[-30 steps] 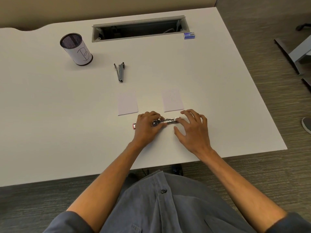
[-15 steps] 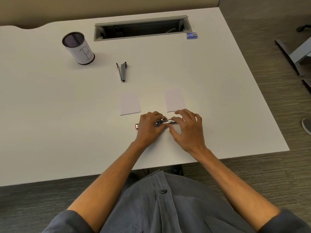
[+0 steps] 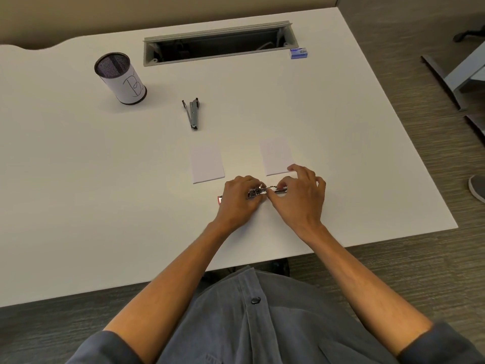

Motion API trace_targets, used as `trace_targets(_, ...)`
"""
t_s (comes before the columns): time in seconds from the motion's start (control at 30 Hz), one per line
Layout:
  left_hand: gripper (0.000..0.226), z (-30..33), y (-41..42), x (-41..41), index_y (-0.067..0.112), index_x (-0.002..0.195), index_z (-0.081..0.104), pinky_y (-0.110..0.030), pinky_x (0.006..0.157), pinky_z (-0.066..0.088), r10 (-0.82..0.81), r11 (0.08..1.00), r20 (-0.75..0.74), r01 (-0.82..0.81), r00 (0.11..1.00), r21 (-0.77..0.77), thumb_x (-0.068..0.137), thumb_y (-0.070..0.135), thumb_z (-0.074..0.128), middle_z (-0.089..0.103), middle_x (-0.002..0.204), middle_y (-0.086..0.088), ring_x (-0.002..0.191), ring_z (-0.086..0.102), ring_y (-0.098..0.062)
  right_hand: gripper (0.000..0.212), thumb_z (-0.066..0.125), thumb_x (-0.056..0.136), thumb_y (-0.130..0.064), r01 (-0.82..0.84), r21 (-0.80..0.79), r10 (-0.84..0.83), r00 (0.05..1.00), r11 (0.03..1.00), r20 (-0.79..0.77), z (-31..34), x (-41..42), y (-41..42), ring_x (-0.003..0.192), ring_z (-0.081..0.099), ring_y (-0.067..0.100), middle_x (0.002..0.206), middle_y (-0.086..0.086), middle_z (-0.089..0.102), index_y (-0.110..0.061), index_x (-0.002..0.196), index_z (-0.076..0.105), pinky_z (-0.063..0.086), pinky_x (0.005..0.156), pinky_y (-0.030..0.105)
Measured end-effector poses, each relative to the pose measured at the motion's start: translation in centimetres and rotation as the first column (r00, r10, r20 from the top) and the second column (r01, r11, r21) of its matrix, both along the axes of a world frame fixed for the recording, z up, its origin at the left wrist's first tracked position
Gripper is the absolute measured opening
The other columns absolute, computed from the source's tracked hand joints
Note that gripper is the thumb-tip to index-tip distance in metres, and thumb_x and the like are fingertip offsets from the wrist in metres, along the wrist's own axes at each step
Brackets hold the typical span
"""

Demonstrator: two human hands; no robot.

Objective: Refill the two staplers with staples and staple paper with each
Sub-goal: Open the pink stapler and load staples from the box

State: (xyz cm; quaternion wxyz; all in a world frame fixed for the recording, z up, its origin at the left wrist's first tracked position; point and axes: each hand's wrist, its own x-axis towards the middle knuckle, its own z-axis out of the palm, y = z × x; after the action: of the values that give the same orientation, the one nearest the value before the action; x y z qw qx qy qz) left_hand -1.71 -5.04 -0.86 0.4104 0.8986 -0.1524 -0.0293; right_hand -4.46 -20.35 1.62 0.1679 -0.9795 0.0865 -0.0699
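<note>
On the white counter (image 3: 78, 179), well left of the work, a black mesh cup (image 3: 120, 78) and a grey stapler (image 3: 193, 113) lie untouched. Two white paper slips (image 3: 207, 164) wait. The left hand (image 3: 240, 199) grips the opened chrome stapler (image 3: 258, 192) — the right hand (image 3: 299, 195) pinches its rail. Risk: staples misseat or the spring snaps on fingers.
</note>
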Motion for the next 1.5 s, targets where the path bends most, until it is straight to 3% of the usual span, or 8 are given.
trace_targets(0.27,0.025,0.1,0.2,0.1,0.012,0.096,0.075,-0.043,0.078,0.050,-0.022,0.999,0.017,0.022,1.000,-0.025,0.080,0.028,0.064,0.073,0.093,0.000,0.086,0.062,-0.022,0.016,0.072,0.076,-0.040,0.147,0.089,-0.134,0.981,0.985,-0.141,0.7,0.9,1.1,0.125,0.051,0.018,0.135,-0.003,0.058,-0.025,0.077,0.076,0.029,0.104,0.040)
trace_targets(0.63,0.021,-0.5,0.3,0.3,0.015,0.098,0.075,-0.049,0.083,0.047,-0.035,0.999,0.008,0.035,0.999,-0.012,0.083,0.027,0.065,0.073,0.097,0.002,0.090,0.061,-0.022,0.008,0.072,0.074,-0.029,0.264,0.156,-0.231,0.952,0.952,-0.199,1.1,1.3,1.7,0.108,0.060,0.017,0.120,-0.006,0.064,-0.022,0.070,0.073,0.032,0.101,0.040)
trace_targets(1.1,0.018,-0.6,0.3,0.3,0.015,0.099,0.075,-0.050,0.083,0.047,-0.040,0.999,0.019,0.040,0.999,0.002,0.085,0.025,0.069,0.073,0.098,0.000,0.092,0.062,-0.023,0.005,0.074,0.079,-0.031,0.239,0.338,-0.174,0.962,0.910,-0.211,0.4,0.9,1.1,0.120,0.050,0.008,0.128,-0.013,0.057,-0.027,0.075,0.074,0.020,0.112,0.050)
trace_targets(1.17,0.018,-0.4,0.4,0.3,0.014,0.099,0.074,-0.050,0.084,0.047,-0.043,0.999,0.012,0.043,0.999,0.005,0.084,0.023,0.070,0.073,0.098,0.000,0.092,0.062,-0.023,0.005,0.074,0.079,-0.029,0.198,0.415,-0.139,0.976,0.888,-0.167,0.7,0.7,0.8,0.113,0.055,0.006,0.122,-0.014,0.059,-0.026,0.075,0.073,0.030,0.109,0.046)
trace_targets(1.27,0.023,0.1,0.5,0.4,0.014,0.103,0.074,-0.046,0.086,0.047,-0.061,0.998,-0.016,0.061,0.998,0.004,0.081,0.019,0.072,0.072,0.100,-0.001,0.095,0.061,-0.023,0.003,0.075,0.081,-0.020,0.101,0.577,-0.065,0.994,0.810,-0.082,1.6,0.4,0.2,0.092,0.064,0.004,0.098,-0.011,0.070,-0.020,0.079,0.073,0.051,0.085,0.032)
trace_targets(1.37,0.033,0.9,0.9,0.7,0.016,0.113,0.069,-0.040,0.090,0.048,-0.083,0.997,-0.055,0.083,0.995,-0.001,0.080,0.016,0.072,0.070,0.106,0.001,0.100,0.059,-0.019,0.003,0.075,0.083,-0.017,0.049,0.648,-0.035,0.999,0.760,-0.036,2.3,0.7,-0.1,0.077,0.067,0.003,0.080,-0.008,0.072,-0.015,0.083,0.073,0.051,0.071,0.017)
trace_targets(1.5,0.040,1.6,1.9,0.8,0.021,0.117,0.065,-0.034,0.089,0.052,-0.078,0.995,-0.091,0.072,0.993,-0.069,0.078,0.016,0.068,0.068,0.109,0.007,0.102,0.058,-0.009,0.010,0.075,0.084,-0.015,0.025,0.733,-0.036,0.999,0.680,0.000,2.7,1.8,0.0,0.077,0.069,0.005,0.081,-0.004,0.074,-0.015,0.093,0.070,0.052,0.070,0.015)
